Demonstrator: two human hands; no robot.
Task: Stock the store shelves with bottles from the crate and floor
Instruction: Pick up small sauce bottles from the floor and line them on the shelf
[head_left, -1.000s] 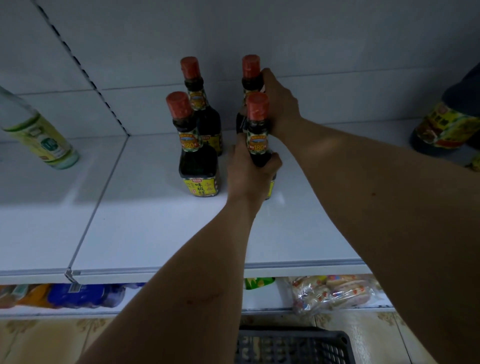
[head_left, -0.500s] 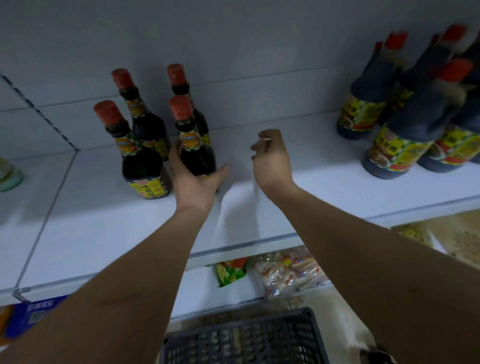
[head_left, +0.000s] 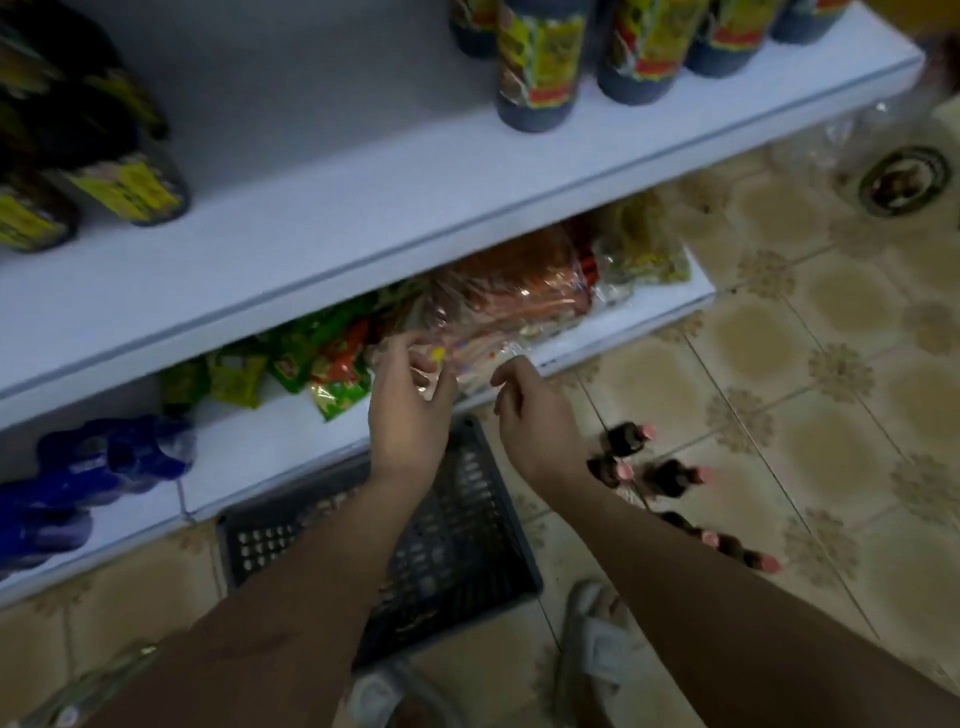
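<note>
Looking down from the head view: left hand (head_left: 410, 415) and right hand (head_left: 537, 421) apart, fingers loosely curled, holding nothing, above the dark crate (head_left: 467, 545). Small red-capped bottles (head_left: 670, 478) lying and standing on the tiled floor (head_left: 831, 389), just right of the crate. Probably glass: stiff, smooth, breakable, fairly light. Best gripped round the body, below the neck.

- Dim, bluish light overall; the white shelf (head_left: 363, 171) is the brightest surface.
- Motion blur smears the dark bottles (head_left: 93, 156) at ten o'clock.
- Wide-angle bending tilts the edges.
- Forearms at six o'clock lie in deep shadow.
</note>
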